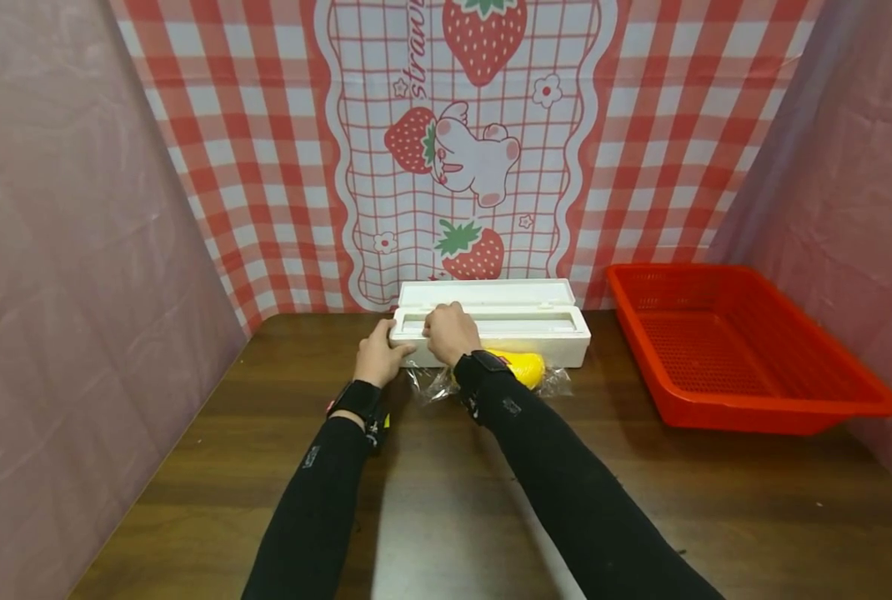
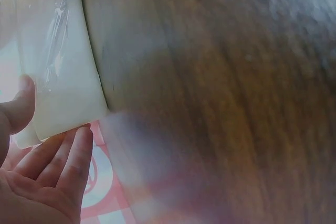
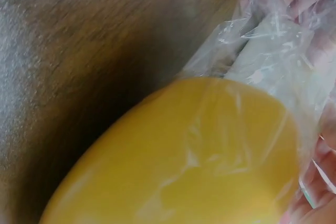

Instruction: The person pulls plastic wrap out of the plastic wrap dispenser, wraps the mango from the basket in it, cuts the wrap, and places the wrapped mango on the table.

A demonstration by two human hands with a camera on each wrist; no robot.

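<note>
A long white cling film box (image 1: 566, 348) lies at the table's back edge, its lid (image 1: 487, 292) raised behind it. My left hand (image 1: 378, 357) holds the box's left end; in the left wrist view the thumb is on one face and the fingers (image 2: 73, 166) lie against the end. My right hand (image 1: 451, 332) reaches over the box's left part with bent fingers; its fingertips are hidden in the head view. In front of the box, partly under my right wrist, lies a smooth rounded yellow thing (image 3: 184, 156) covered by clear cling film (image 1: 433, 385).
To the right, a red plastic basket (image 1: 776, 408) with perforated walls stands on the brown wooden table (image 1: 266, 467). A checked strawberry-print cloth (image 1: 266, 167) hangs right behind the box. Pink cloth (image 1: 63, 250) closes off both sides.
</note>
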